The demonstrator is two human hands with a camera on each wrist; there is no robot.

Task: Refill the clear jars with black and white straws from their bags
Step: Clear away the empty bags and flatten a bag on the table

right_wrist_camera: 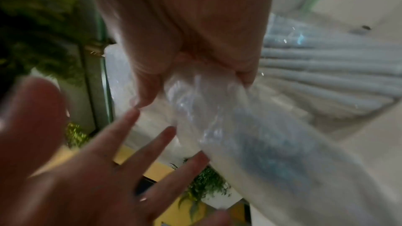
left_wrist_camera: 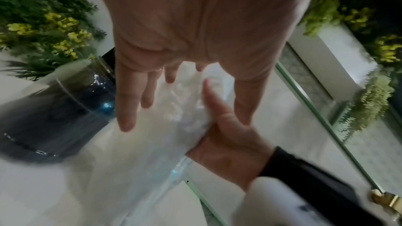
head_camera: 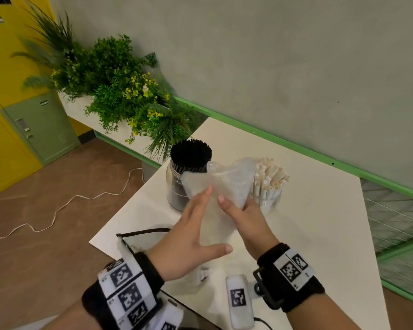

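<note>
I'm bunching the empty clear plastic bag in my right hand, just in front of both full straw jars, while my left hand is hovering flat and spread beside it. It's looking flimsy, weightless, slippery, so gripping a crumpled fistful seems best.

A café or canteen service corner is suggested by jars of black straws and white straws set on a white counter, flanked by yellow lockers and a planter.
</note>
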